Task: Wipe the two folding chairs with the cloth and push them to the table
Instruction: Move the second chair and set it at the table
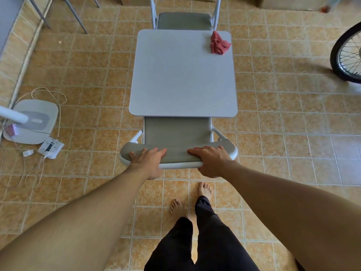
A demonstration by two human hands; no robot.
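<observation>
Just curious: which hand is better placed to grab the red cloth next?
Probably the right hand: the cloth lies at the table's far right corner, on its side. The left hand, also holding the chair, would need to cross over.

Count: 1 square pale-grey desk (183, 75), 2 grey-padded white-tube folding chairs (176, 132) (second one (184, 20) partly hidden), 1 crumpled red cloth (219, 43), 2 hands: left (150, 157), right (210, 158), 1 spoked bicycle wheel (349, 55).

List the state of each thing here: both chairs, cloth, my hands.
Near chair: unfolded, seat partly under the table.
Far chair: unfolded, seat tucked at the table's far edge.
Cloth: crumpled, lying on the table's far right corner.
Left hand: grips near chair's backrest.
Right hand: grips near chair's backrest.
</observation>
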